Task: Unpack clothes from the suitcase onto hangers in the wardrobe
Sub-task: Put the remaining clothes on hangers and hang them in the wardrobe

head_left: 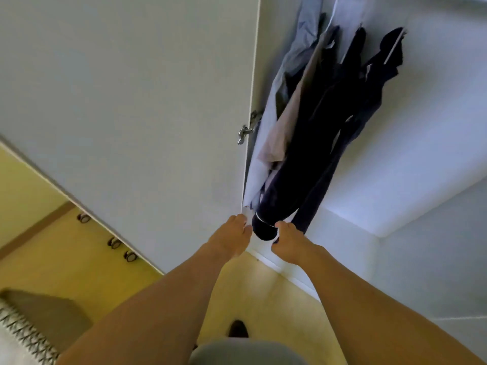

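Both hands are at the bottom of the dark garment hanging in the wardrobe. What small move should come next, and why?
Probably let go and draw both hands back: the dark garment already hangs among the other clothes, with the left hand and right hand only at its hem.
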`<state>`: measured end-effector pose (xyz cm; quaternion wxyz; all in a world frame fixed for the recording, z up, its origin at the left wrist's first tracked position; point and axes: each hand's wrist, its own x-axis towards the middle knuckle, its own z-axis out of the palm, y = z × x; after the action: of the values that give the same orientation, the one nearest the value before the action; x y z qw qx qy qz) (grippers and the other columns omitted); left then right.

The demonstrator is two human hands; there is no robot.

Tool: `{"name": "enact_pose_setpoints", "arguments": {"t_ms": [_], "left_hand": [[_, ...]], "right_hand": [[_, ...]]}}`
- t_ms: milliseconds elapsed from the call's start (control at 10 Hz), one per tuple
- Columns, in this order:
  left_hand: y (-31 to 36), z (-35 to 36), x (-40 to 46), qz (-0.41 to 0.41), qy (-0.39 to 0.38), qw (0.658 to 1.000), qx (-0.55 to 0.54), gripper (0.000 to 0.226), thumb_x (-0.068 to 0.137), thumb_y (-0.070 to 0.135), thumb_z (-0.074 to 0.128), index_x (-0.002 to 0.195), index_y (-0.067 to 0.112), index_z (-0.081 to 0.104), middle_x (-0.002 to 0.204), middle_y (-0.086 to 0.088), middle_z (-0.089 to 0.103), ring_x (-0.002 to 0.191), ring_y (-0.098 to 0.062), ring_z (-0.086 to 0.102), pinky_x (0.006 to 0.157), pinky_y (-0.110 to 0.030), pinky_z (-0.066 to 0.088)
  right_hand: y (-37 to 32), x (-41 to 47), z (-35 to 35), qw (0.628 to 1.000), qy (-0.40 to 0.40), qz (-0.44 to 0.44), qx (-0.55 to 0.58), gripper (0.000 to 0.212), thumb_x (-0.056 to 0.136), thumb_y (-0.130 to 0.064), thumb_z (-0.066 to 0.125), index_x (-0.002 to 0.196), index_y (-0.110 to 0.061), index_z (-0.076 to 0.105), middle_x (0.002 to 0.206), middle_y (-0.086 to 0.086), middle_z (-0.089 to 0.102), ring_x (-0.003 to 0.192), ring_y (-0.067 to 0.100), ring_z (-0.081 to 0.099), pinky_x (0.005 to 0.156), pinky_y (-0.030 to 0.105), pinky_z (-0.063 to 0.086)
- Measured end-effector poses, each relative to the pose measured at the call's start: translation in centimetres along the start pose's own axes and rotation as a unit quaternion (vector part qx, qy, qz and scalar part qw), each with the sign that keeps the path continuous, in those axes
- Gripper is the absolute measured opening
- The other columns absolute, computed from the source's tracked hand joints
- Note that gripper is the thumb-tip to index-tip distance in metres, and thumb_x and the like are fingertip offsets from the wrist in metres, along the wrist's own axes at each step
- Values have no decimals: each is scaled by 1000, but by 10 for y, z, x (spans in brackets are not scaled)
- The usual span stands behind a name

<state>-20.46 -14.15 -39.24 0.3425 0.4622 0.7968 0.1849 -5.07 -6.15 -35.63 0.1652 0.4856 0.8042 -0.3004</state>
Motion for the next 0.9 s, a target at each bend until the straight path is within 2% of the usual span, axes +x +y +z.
{"name": "enact_pose_setpoints", "arguments": {"t_ms": [100, 200, 300, 400, 500, 600, 700, 800, 900], "left_hand": [[-51, 1, -20, -101, -84, 991, 16, 44, 102, 39, 30, 139, 18, 42, 142, -7, 44, 125, -29, 48, 103, -43, 39], [-108, -6, -44, -211, -162, 963, 49, 49, 102, 39, 28, 143, 15, 39, 148, -8, 41, 131, -30, 45, 107, -45, 37], [-145, -22, -76, -298, -182, 937, 24, 47, 103, 34, 33, 138, 5, 47, 147, -13, 44, 132, -32, 44, 109, -44, 37], [-183, -40, -103, -359, -149, 921, -18, 36, 102, 20, 44, 133, 3, 55, 138, -14, 53, 125, -29, 52, 99, -36, 42], [-224, -77, -137, -353, -133, 925, -47, 31, 103, 6, 38, 127, -1, 56, 124, -15, 59, 98, -24, 52, 86, -36, 44], [-263, -111, -165, -385, -51, 916, -96, 24, 101, 13, 42, 111, 8, 63, 89, -3, 51, 84, -19, 45, 80, -30, 38], [-314, -142, -175, -367, -45, 924, -94, 25, 102, 10, 35, 91, 11, 57, 92, -4, 46, 86, -19, 41, 78, -30, 38], [-356, -179, -185, -395, -48, 913, -86, 29, 102, 7, 32, 104, 6, 61, 109, -10, 57, 92, -22, 46, 89, -36, 47], [-380, -225, -178, -396, -42, 914, -72, 34, 103, 7, 32, 127, -3, 55, 135, -17, 52, 116, -32, 54, 97, -37, 47]], "right_hand": [[-33, 9, 33, 992, -99, -30, -71, 61, 91, -20, 49, 147, -17, 27, 145, 7, 34, 129, 29, 44, 106, 46, 40], [-75, 19, 65, 972, -175, -82, -135, 61, 92, -20, 51, 147, -15, 27, 144, 9, 36, 125, 28, 47, 101, 41, 43], [-121, 20, 95, 946, -236, -123, -184, 69, 89, -23, 55, 150, -19, 23, 147, 8, 32, 120, 28, 51, 95, 38, 47], [-174, 16, 126, 915, -284, -159, -239, 71, 88, -33, 58, 150, -26, 23, 151, 4, 29, 128, 29, 45, 103, 43, 42], [-230, 10, 157, 894, -311, -205, -249, 67, 92, -31, 56, 151, -27, 23, 152, 3, 32, 126, 26, 48, 98, 37, 43], [-282, 9, 186, 894, -305, -233, -232, 63, 93, -20, 52, 150, -25, 25, 138, 4, 44, 95, 19, 59, 77, 31, 48], [-332, 15, 207, 897, -285, -258, -219, 65, 92, -15, 51, 151, -23, 24, 144, 5, 41, 84, 14, 59, 64, 27, 47], [-382, 26, 220, 902, -276, -258, -211, 64, 94, -16, 52, 151, -23, 24, 153, 4, 32, 80, 12, 59, 61, 26, 44], [-425, 41, 219, 910, -266, -256, -189, 61, 95, -19, 52, 150, -25, 26, 153, 3, 32, 75, 11, 58, 62, 25, 44]]}}
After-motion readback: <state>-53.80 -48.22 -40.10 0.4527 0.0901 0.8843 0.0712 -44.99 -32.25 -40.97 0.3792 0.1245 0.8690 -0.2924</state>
